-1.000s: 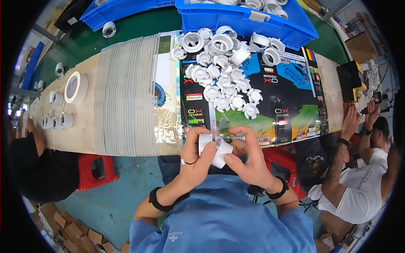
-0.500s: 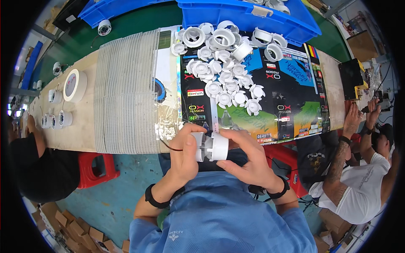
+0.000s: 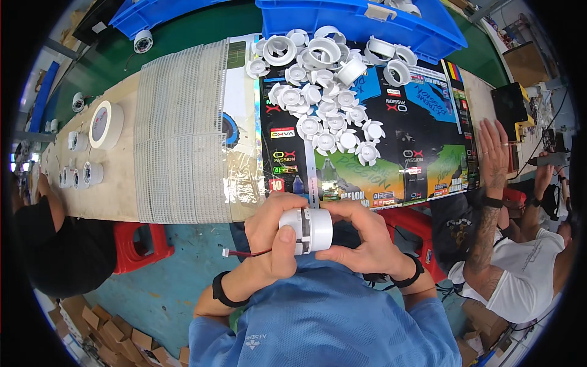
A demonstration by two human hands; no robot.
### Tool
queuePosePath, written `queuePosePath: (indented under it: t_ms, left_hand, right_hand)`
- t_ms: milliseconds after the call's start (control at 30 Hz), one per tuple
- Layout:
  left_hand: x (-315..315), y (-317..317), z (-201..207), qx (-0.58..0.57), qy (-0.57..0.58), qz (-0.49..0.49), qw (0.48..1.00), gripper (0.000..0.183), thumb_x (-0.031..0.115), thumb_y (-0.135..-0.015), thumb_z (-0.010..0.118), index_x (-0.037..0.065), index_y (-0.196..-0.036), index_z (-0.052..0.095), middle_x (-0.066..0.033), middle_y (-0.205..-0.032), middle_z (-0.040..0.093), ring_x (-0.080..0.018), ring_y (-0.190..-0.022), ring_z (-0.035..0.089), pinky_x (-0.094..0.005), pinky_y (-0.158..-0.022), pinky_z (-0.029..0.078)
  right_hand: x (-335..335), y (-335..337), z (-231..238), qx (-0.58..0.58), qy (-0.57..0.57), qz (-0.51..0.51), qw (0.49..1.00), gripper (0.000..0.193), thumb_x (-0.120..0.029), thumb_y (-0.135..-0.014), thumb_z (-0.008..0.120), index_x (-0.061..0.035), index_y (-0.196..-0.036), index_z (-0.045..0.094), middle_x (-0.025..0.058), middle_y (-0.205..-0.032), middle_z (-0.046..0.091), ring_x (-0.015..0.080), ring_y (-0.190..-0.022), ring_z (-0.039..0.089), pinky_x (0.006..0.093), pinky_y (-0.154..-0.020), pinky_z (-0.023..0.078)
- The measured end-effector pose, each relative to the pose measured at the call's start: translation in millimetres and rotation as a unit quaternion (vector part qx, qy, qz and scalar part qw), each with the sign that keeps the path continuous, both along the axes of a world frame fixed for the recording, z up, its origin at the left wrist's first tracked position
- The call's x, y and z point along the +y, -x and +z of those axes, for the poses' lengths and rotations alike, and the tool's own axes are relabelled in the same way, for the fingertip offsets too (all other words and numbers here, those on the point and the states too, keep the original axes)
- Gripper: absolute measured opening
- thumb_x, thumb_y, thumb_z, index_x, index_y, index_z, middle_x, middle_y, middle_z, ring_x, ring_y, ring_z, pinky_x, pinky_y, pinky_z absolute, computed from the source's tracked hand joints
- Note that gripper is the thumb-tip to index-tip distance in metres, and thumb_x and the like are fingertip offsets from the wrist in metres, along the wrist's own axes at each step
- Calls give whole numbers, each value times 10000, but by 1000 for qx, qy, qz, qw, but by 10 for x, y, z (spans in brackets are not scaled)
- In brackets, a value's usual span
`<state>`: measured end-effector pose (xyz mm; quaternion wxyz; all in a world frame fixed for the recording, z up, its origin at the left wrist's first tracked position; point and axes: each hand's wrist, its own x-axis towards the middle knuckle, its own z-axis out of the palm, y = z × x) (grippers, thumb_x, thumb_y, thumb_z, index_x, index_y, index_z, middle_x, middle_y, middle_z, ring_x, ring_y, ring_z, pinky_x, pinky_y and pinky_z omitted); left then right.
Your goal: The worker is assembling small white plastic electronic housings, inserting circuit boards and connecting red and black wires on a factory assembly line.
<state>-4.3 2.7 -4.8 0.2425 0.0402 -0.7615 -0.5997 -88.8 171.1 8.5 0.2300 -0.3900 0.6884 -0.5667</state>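
Between my two hands, in front of my chest, is a short white cylindrical fan assembly, with a slotted band where its two parts meet. My left hand (image 3: 269,227) is closed on the white fan base (image 3: 290,221), thumb across its side. A dark red and black lead ends in a small white connector (image 3: 226,252) beside my left wrist. My right hand (image 3: 370,238) grips the white ring housing (image 3: 321,230) from the right, fingers above and thumb below. Beyond my hands, white bladed fan wheels (image 3: 327,142) lie in a heap, with white rings (image 3: 324,54) behind them.
A blue bin (image 3: 361,27) stands at the back. Clear ribbed plastic sheets (image 3: 180,134) cover the left-centre table, beside a tape roll (image 3: 106,125) and white cylindrical units (image 3: 93,172). Red stools (image 3: 142,248) stand below. Co-workers sit on both sides, one's hand (image 3: 494,153) at the right edge.
The white base and ring housing, apart with a gap before, are now pushed together. The wire's connector has come into view. A co-worker's hand at the right has lifted with fingers stretched.
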Motion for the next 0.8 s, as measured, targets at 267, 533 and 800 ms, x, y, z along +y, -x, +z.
queuePosePath:
  t_ms: [267, 533, 800]
  left_hand:
    - [55, -55, 36, 31, 22, -3, 999, 445, 345, -912, 416, -70, -988, 558, -211, -838, 583, -261, -631, 607, -326, -554, 481]
    - [95, -112, 66, 49, 54, -2, 997, 489, 407, -924, 397, -50, -1015, 545, -195, -853, 576, -231, -628, 613, -318, -553, 486]
    - [-20, 110, 56, -173, -377, 55, 908, 443, 408, -982, 307, 33, -1151, 470, -91, -947, 605, -141, -767, 607, -246, -608, 478]
  right_hand:
    - [12, 35, 48, 33, 29, 37, 998, 679, -203, -683, 828, 31, -1234, 507, 153, -1030, 611, 244, -871, 632, 337, -770, 515]
    - [-29, 13, 53, 129, 79, 52, 987, 686, -200, -668, 831, 51, -1222, 513, 172, -1000, 612, 310, -861, 625, 362, -758, 515]
    - [-289, -32, -86, 187, -13, -110, 976, 751, -229, -636, 845, 55, -1227, 477, 193, -1061, 576, 355, -936, 584, 400, -814, 487]
